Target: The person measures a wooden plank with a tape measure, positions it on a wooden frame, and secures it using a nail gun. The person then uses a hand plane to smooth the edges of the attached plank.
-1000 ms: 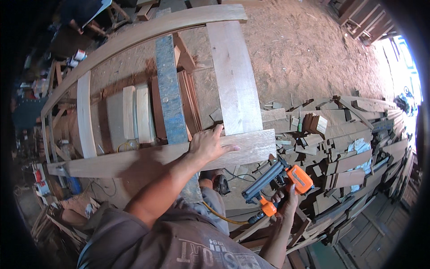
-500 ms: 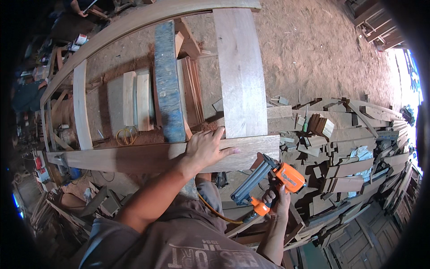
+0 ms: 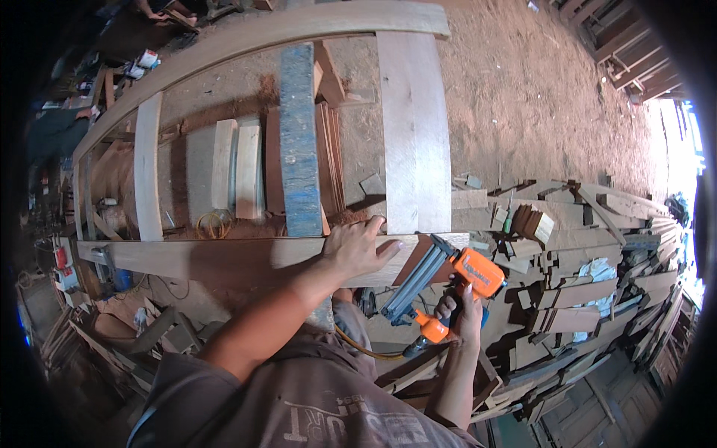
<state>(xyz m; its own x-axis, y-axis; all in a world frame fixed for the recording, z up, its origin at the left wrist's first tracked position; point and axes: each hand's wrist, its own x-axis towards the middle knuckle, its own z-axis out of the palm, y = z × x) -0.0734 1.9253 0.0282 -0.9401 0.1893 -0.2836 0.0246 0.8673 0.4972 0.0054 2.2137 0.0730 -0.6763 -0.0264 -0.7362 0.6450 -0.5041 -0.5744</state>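
A wooden frame lies before me. My left hand point(image 3: 352, 252) rests on its near rail point(image 3: 216, 257), thumb stretched out and fingers apart, the fingertips at the rail's far edge beside a wide pale crosspiece point(image 3: 418, 134). My right hand point(image 3: 467, 317) is closed round the handle of an orange and black nail gun point(image 3: 479, 272). The nail gun is tilted, its nose at the rail's right end, by the joint with the wide crosspiece. Whether the nose touches the wood I cannot tell. A yellow hose point(image 3: 358, 349) runs from the handle toward my body.
A blue-stained beam point(image 3: 300, 142) passes beneath the frame. Inside the frame, short boards point(image 3: 248, 168) lie on the dusty ground. To the right spreads a heap of wood offcuts point(image 3: 575, 295). At the far left another person's sleeve point(image 3: 60, 134) shows.
The nail gun's nose has moved slightly up and left over the rail's end. My left hand stays at the joint. The whole view has shifted a little.
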